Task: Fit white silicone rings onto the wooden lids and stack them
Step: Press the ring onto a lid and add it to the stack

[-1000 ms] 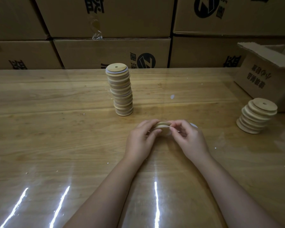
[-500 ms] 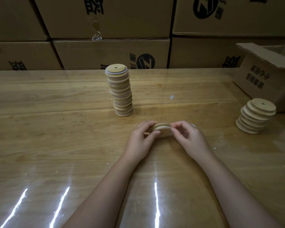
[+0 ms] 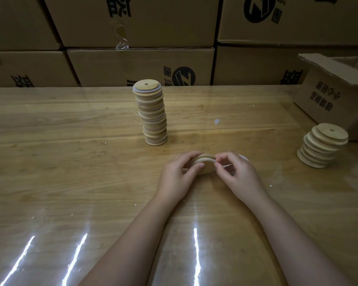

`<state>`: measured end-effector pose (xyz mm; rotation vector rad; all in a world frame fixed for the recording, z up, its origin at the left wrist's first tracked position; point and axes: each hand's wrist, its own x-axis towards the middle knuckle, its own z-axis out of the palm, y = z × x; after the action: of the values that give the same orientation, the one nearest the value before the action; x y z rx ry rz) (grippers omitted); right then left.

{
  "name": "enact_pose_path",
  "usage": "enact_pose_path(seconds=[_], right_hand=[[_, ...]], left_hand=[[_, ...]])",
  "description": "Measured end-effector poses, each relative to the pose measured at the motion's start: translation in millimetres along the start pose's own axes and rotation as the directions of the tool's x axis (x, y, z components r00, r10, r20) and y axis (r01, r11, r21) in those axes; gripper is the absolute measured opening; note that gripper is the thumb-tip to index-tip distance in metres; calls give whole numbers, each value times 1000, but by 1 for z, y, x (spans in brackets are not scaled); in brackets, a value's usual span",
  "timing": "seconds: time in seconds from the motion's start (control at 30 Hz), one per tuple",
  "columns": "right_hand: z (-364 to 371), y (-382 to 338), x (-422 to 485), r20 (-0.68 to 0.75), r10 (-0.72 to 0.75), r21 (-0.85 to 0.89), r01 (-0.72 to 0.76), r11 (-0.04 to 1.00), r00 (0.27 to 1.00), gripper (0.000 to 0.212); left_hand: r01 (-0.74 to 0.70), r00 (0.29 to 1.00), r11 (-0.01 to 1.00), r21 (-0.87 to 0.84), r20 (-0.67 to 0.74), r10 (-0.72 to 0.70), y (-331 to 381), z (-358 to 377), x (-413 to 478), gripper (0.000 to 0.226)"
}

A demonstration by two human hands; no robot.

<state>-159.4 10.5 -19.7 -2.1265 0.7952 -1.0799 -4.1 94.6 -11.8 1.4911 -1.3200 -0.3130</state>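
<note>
My left hand (image 3: 177,176) grips a round wooden lid (image 3: 205,165) on edge just above the table's middle. A white silicone ring (image 3: 207,159) runs along the lid's rim, and my right hand (image 3: 238,174) pinches the ring at the lid's right side. A tall, slightly crooked stack of ringed lids (image 3: 152,112) stands behind my hands. At the right a lower, leaning stack of bare wooden lids (image 3: 321,145) sits on the table.
The wooden table (image 3: 70,162) has a glossy clear cover. An open cardboard box (image 3: 335,93) stands at the back right, beside the bare lids. Stacked cardboard cartons (image 3: 141,65) form a wall along the table's far edge. Something pale lies behind my right hand.
Both hands stay in place with the lid between them. The lid has turned a little and more of the white ring shows on its rim.
</note>
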Motion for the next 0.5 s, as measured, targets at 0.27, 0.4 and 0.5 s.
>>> enact_pose_path(seconds=[0.27, 0.4, 0.5], right_hand=[[1, 2, 1, -28, 14, 4, -14, 1000, 1000, 14], [1, 4, 2, -11, 33, -2, -33, 999, 999, 15], [-1, 4, 3, 6, 49, 30, -50, 998, 999, 21]], left_hand=[[24, 1000, 999, 46, -16, -23, 2, 0, 0, 26], [30, 1000, 999, 15, -5, -30, 1, -1, 0, 25], [42, 999, 999, -2, 3, -42, -1, -1, 1, 25]])
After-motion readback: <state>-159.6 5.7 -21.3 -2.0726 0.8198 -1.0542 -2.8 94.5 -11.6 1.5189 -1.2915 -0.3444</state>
